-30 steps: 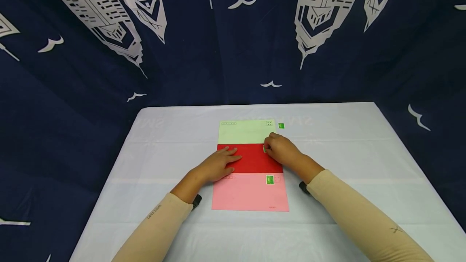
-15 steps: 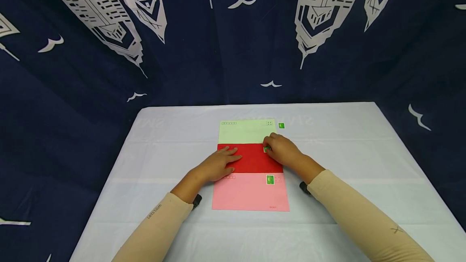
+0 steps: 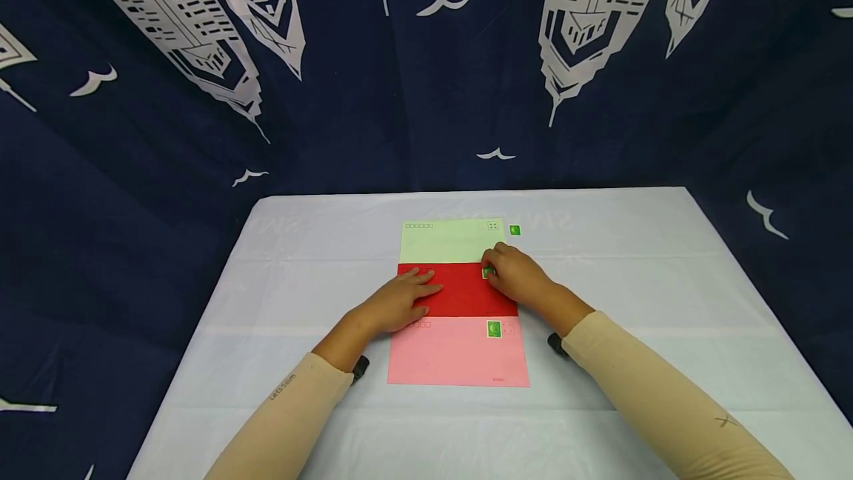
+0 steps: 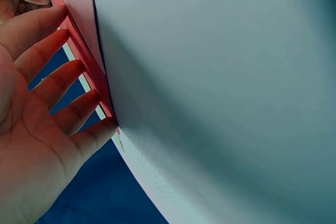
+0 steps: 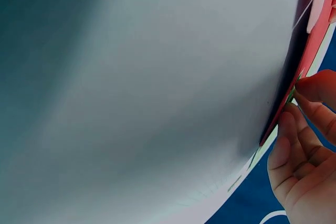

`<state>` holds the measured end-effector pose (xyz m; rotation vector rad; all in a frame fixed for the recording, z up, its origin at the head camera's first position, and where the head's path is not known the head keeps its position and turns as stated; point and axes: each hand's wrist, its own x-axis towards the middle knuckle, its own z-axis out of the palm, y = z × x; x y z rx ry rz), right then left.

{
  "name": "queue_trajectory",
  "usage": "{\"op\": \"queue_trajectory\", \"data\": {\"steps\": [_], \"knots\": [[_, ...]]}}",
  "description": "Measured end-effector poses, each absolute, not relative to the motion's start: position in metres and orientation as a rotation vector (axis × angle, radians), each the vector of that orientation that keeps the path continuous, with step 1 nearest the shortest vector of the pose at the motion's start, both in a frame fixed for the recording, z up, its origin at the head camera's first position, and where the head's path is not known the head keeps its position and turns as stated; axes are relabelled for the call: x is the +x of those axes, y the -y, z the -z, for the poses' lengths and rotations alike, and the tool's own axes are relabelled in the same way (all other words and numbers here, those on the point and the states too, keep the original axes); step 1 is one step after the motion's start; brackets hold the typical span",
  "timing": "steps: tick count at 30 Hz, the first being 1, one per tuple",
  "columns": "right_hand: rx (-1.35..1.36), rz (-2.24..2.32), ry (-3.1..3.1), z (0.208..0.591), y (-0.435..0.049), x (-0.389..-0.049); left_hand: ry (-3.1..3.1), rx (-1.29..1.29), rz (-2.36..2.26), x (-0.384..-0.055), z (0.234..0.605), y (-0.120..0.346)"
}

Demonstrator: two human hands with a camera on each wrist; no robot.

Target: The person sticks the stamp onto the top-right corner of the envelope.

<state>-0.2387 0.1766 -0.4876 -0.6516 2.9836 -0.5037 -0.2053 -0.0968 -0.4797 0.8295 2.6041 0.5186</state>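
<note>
A red envelope (image 3: 466,297) lies between a light green envelope (image 3: 446,244) and a pink one (image 3: 446,361), all edge to edge in a column. My left hand (image 3: 398,301) presses on the red envelope's left part with spread fingers; its fingertips line up along the paper in the left wrist view. At the red envelope's upper right corner, my right hand (image 3: 517,273) pinches a small green stamp (image 3: 486,273) between thumb and curled fingers. That stamp is partly hidden by the fingers. Another green stamp (image 3: 494,329) sits on the pink envelope, left of its printed stamp box.
A loose green stamp (image 3: 514,230) lies on the white tablecloth (image 3: 613,243), just right of the green envelope. Dark blue cloth (image 3: 426,110) with white building and bird prints hangs behind the table.
My right fingertips have shifted slightly at the red envelope's corner, so a little more of the stamp shows. The left hand and the envelopes stay in place.
</note>
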Motion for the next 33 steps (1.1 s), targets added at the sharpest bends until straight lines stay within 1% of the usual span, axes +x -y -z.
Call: {"op": "queue_trajectory", "data": {"steps": [24,33], "knots": [[-0.627,0.488,-2.965,0.4842,-0.1754,-0.2371,-2.626,0.816,-0.552,-0.2037,0.4782,0.0937],[-0.607,0.59,-2.986,0.4794,-0.1772,-0.236,-2.698,0.786,-0.615,-0.2047,0.4798,0.0929]]}}
